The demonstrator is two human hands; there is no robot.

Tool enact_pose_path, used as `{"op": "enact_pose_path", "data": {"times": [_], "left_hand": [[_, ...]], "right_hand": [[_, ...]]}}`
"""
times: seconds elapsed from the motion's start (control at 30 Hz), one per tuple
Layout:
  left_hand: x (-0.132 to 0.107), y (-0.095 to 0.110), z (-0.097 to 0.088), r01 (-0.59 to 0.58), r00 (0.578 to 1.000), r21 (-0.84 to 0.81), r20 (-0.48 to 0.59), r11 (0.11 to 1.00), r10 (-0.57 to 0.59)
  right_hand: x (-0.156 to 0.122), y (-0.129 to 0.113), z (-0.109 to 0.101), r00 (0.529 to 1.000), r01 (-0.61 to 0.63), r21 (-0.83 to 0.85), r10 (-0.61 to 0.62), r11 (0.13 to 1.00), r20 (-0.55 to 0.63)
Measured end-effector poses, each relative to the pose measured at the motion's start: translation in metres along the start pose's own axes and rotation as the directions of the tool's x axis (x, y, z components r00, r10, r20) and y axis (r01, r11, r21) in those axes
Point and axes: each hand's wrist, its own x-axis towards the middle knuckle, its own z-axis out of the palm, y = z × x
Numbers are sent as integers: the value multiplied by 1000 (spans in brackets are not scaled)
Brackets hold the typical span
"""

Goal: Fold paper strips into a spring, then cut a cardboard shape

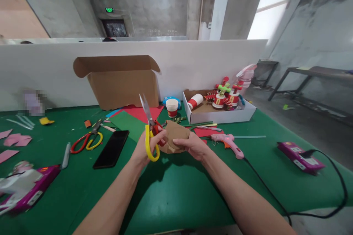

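My left hand grips a pair of scissors with yellow and red handles, blades together and pointing up and away. My right hand pinches the right edge of a folded brown paper piece held just above the green table. The left thumb also touches the paper's left side. Both hands meet over the middle of the table.
A second pair of scissors and a black phone lie left. A pink glue gun lies right, its cable trailing off. Behind are an open cardboard box, a paper cup, a white tray of crafted figures.
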Motion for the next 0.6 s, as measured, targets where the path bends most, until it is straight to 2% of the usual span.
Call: {"op": "enact_pose_path", "data": {"times": [0.1, 0.33, 0.47, 0.6], "left_hand": [[2, -3, -2, 44, 999, -11, 3, 999, -44], [4, -8, -3, 117, 993, -81, 43, 990, -113], [4, -7, -2, 79, 996, -81, -39, 994, -82], [5, -5, -4, 22, 994, -47, -108, 999, -27]], "right_hand": [[2, 4, -2, 999, -43, -17, 44, 999, 29], [7, 5, -4, 995, -86, -22, 85, 996, -48], [8, 1, -4, 990, -110, 8, 110, 994, -82], [8, -3, -7, 994, -112, -71, 110, 991, -25]]}}
